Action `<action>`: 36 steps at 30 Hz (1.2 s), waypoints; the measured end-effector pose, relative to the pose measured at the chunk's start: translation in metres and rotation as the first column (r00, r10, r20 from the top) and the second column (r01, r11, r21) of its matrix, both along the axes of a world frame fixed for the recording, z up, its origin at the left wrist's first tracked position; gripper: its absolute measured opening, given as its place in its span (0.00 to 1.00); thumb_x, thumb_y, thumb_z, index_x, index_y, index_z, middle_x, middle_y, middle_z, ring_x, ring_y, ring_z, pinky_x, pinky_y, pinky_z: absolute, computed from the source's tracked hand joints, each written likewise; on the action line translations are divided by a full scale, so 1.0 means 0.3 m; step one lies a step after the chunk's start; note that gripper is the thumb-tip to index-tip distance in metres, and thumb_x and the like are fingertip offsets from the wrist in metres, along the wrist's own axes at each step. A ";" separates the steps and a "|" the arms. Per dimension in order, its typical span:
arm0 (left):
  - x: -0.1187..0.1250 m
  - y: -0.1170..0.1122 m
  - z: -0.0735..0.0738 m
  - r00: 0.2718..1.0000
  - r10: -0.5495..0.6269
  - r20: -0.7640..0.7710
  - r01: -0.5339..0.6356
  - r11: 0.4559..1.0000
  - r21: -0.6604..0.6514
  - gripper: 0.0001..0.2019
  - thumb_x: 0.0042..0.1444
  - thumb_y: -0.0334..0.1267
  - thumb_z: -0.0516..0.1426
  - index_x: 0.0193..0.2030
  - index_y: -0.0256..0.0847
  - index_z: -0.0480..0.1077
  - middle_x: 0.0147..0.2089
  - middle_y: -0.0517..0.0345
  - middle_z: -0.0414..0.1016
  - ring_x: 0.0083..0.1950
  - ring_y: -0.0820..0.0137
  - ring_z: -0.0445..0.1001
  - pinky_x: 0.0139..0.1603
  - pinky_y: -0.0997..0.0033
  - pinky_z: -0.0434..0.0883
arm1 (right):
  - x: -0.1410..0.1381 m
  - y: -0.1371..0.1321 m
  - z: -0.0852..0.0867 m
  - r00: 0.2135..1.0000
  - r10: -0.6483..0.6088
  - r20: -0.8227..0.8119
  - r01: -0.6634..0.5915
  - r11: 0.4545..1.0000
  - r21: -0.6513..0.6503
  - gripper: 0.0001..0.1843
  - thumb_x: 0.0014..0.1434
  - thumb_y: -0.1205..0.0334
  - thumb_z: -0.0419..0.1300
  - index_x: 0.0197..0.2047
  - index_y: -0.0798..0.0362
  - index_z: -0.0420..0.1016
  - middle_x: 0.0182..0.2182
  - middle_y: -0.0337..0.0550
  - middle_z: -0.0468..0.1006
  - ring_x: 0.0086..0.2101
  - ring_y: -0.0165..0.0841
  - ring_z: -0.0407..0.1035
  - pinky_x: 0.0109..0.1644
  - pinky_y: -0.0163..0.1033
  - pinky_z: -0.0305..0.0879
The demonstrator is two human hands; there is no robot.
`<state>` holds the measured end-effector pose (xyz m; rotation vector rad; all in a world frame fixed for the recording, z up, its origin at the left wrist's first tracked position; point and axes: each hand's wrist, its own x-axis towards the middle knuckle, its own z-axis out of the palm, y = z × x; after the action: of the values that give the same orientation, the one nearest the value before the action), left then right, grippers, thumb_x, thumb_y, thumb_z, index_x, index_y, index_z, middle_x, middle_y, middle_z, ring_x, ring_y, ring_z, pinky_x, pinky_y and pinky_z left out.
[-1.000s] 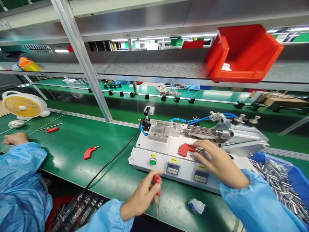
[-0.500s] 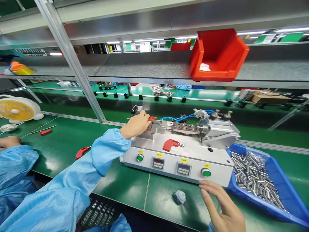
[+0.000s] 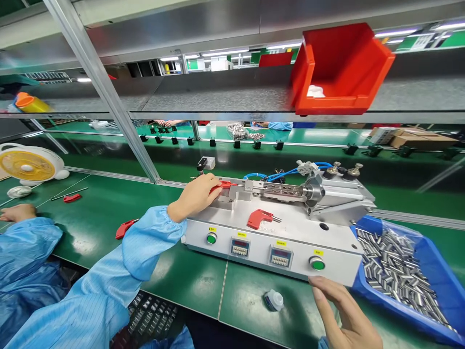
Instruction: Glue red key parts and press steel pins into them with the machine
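Note:
My left hand [image 3: 196, 194] is closed on a red-handled part [image 3: 224, 185], holding it in the metal fixture at the back left of the white press machine [image 3: 290, 242]. My right hand [image 3: 341, 310] lies open with fingers stretched just below the machine's right green button [image 3: 317, 263], touching its front edge. Another red-handled part [image 3: 258, 218] lies on the machine's top plate. A pneumatic cylinder [image 3: 327, 191] sits along the back.
A blue tray [image 3: 428, 271] of several metal pins stands at the right. A small white bottle [image 3: 273, 300] lies on the green bench. Loose red parts [image 3: 125, 228] lie at the left, near a co-worker's blue sleeve [image 3: 25, 252]. A red bin [image 3: 337, 72] sits on the shelf.
My left hand carried the red-handled part from the bench front up into the fixture. My right hand left the part on the machine top and came down by the right green button.

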<state>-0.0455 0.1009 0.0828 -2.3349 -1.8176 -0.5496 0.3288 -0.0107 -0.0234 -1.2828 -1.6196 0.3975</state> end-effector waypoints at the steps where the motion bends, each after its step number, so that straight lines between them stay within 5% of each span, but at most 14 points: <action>1: -0.012 -0.026 -0.017 0.999 -0.051 0.014 0.050 0.997 0.052 0.11 0.73 0.37 0.52 0.47 0.39 0.76 0.51 0.48 0.79 0.49 0.60 0.76 0.48 0.62 0.73 | 0.006 0.005 -0.004 0.999 -0.036 0.004 0.036 0.999 -0.016 0.15 0.68 0.45 0.62 0.46 0.46 0.82 0.44 0.47 0.84 0.44 0.48 0.80 0.52 0.50 0.78; 6: -0.011 -0.225 -0.176 0.973 -0.230 0.016 0.213 0.925 0.314 0.12 0.75 0.37 0.50 0.46 0.40 0.74 0.42 0.50 0.79 0.40 0.63 0.75 0.41 0.64 0.72 | 0.013 0.069 -0.018 0.990 -0.098 0.101 0.093 0.994 0.058 0.22 0.70 0.46 0.60 0.61 0.48 0.75 0.43 0.47 0.81 0.37 0.42 0.78 0.43 0.45 0.75; 11: -0.002 -0.316 -0.297 0.959 -0.279 -0.055 0.284 0.946 0.155 0.12 0.77 0.38 0.47 0.50 0.41 0.72 0.39 0.54 0.78 0.35 0.65 0.78 0.34 0.67 0.71 | 0.020 0.135 0.012 0.966 -0.092 0.240 0.052 0.984 0.168 0.17 0.72 0.46 0.58 0.50 0.49 0.78 0.31 0.42 0.74 0.31 0.38 0.73 0.41 0.43 0.72; 15: -0.025 -0.297 -0.281 0.954 -0.296 0.039 0.294 0.954 0.063 0.10 0.76 0.36 0.48 0.52 0.44 0.70 0.42 0.55 0.82 0.39 0.66 0.81 0.39 0.69 0.74 | 0.073 0.168 0.061 0.961 0.034 0.273 -0.036 0.999 0.003 0.20 0.68 0.39 0.61 0.46 0.48 0.78 0.30 0.41 0.78 0.28 0.37 0.74 0.37 0.42 0.73; 18: -0.017 -0.293 -0.263 0.964 -0.252 0.089 0.251 0.968 0.021 0.09 0.75 0.36 0.49 0.48 0.45 0.70 0.39 0.59 0.81 0.37 0.67 0.81 0.37 0.70 0.72 | 0.086 0.175 0.066 0.975 0.013 0.221 0.011 0.994 -0.105 0.23 0.64 0.35 0.63 0.42 0.48 0.77 0.29 0.41 0.79 0.27 0.38 0.74 0.34 0.41 0.74; 23: 0.016 -0.315 -0.286 0.966 -0.137 0.221 0.136 0.991 0.020 0.08 0.74 0.36 0.51 0.44 0.45 0.70 0.30 0.64 0.75 0.28 0.70 0.75 0.31 0.71 0.66 | 0.027 0.158 0.016 0.986 -0.162 0.039 0.165 0.980 -0.111 0.22 0.62 0.37 0.65 0.41 0.50 0.76 0.27 0.40 0.76 0.28 0.36 0.73 0.36 0.40 0.74; 29: 0.030 -0.350 -0.328 0.915 -0.174 0.363 0.127 0.980 0.151 0.07 0.74 0.36 0.52 0.50 0.41 0.71 0.32 0.62 0.74 0.31 0.70 0.74 0.36 0.71 0.70 | -0.025 0.096 -0.091 0.967 -0.210 -0.146 0.203 0.977 -0.060 0.27 0.63 0.37 0.65 0.49 0.52 0.75 0.29 0.42 0.77 0.30 0.37 0.74 0.38 0.43 0.75; 32: 0.062 -0.344 -0.301 0.904 -0.207 0.375 0.112 0.959 0.259 0.07 0.74 0.35 0.53 0.45 0.42 0.71 0.33 0.60 0.74 0.33 0.68 0.73 0.37 0.69 0.69 | -0.035 0.072 -0.146 0.958 -0.228 -0.172 0.219 0.973 -0.071 0.28 0.62 0.32 0.64 0.42 0.52 0.74 0.28 0.42 0.76 0.28 0.36 0.73 0.35 0.42 0.73; 36: 0.160 -0.280 -0.204 0.930 -0.255 0.265 0.170 0.937 0.305 0.05 0.73 0.38 0.55 0.48 0.42 0.71 0.43 0.51 0.78 0.42 0.62 0.76 0.44 0.62 0.72 | -0.033 0.068 -0.174 0.962 -0.232 -0.142 0.215 0.968 -0.127 0.33 0.59 0.26 0.63 0.34 0.51 0.73 0.25 0.42 0.76 0.26 0.36 0.71 0.35 0.42 0.72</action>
<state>0.0025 0.0167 0.0217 -2.3651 -1.4704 -1.1690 0.3188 0.0097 -0.0755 -1.4642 -1.3199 0.4407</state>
